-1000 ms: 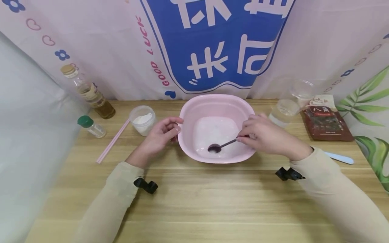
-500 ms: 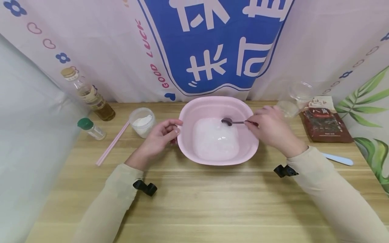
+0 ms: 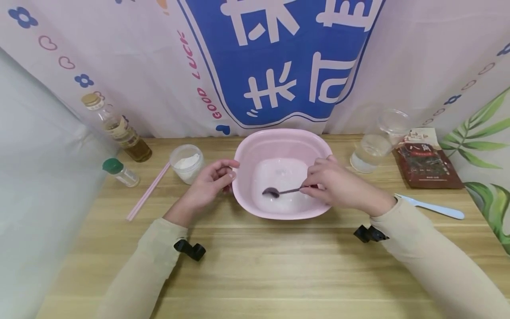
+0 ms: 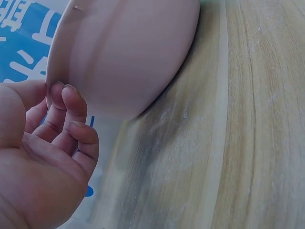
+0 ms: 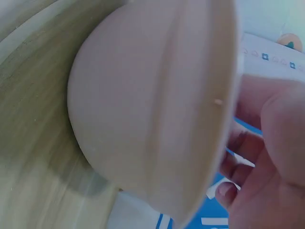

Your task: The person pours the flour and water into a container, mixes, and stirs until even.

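A pink basin (image 3: 243, 195) stands on the wooden table with whitish, cloudy liquid (image 3: 275, 170) in its bottom. My left hand (image 3: 209, 181) pinches the basin's left rim; in the left wrist view the thumb lies at the rim and curled fingers touch the outer side. My right hand (image 3: 336, 184) reaches over the right rim and grips the handle of a dark spoon (image 3: 272, 192). The spoon's bowl is at the liquid near the front left of the basin. In the right wrist view the basin's wall hides the spoon and the fingertips.
Left of the basin stand a tub of white powder (image 3: 187, 164), pink chopsticks (image 3: 147, 192), a green-capped shaker (image 3: 121, 173) and a corked bottle (image 3: 123, 133). To the right are a clear cup (image 3: 366, 155), a clear lid (image 3: 394, 124), a brown-red packet (image 3: 428, 164) and a light-blue utensil (image 3: 438, 208).
The spoon has swept round the basin: from the front to the back right, then to the front left, my right hand moving with it. My left hand stays at the rim.
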The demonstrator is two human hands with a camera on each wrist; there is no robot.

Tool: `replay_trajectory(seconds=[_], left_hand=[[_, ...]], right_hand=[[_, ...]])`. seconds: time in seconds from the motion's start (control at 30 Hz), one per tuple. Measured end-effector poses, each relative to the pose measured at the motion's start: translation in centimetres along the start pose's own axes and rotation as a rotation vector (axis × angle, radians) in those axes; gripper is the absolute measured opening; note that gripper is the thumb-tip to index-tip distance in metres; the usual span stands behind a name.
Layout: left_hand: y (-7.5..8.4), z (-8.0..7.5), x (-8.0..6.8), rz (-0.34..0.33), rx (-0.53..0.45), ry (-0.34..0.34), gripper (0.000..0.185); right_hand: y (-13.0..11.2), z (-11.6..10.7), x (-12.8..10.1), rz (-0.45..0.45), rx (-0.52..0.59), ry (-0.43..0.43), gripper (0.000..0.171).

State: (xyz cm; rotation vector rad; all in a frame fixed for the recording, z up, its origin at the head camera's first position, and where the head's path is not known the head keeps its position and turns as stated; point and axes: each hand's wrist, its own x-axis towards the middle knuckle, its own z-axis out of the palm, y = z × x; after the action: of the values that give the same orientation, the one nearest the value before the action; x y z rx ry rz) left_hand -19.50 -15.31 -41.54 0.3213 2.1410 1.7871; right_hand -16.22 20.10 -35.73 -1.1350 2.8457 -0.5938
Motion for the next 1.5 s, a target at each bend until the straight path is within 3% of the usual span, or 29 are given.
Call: replay_trajectory(seconds=[0.13,0.53,0.73,0.9,1.13,1.27,1.5], left_hand=[[0.0,-0.1,0.0,0.01,-0.001,0.001,0.035],[-0.3,-0.1,0.0,-0.017,-0.01,0.009,0.035],[-0.4,-0.2,-0.1,-0.013,0.006,0.01,0.034],[-0.5,-0.2,-0.3,-0.013,0.018,0.006,0.034],[-0.6,-0.2,-0.3,-0.007,0.031,-0.002,0.034],[-0.6,-0.2,-0.3,0.003,0.029,-0.004,0.034],[-0.4,-0.2,-0.1,0.006,0.026,-0.007,0.034]], right_hand=[[0.4,-0.4,-0.9,0.002,-0.009,0.048,0.003],[2.1,-1.0,-1.8,0.189,-0.149,0.245,0.007],[2.5,-0.8,-1.9,0.175,-0.202,0.336,0.006],[2.6,0.4,-1.6,0.142,-0.249,0.313,0.008],[1.8,1.1,-1.5,0.066,-0.093,0.245,0.005],[1.3,1.0,-1.6,0.016,-0.059,0.229,0.004],[1.7,0.8,-1.5,0.054,-0.136,0.284,0.004]])
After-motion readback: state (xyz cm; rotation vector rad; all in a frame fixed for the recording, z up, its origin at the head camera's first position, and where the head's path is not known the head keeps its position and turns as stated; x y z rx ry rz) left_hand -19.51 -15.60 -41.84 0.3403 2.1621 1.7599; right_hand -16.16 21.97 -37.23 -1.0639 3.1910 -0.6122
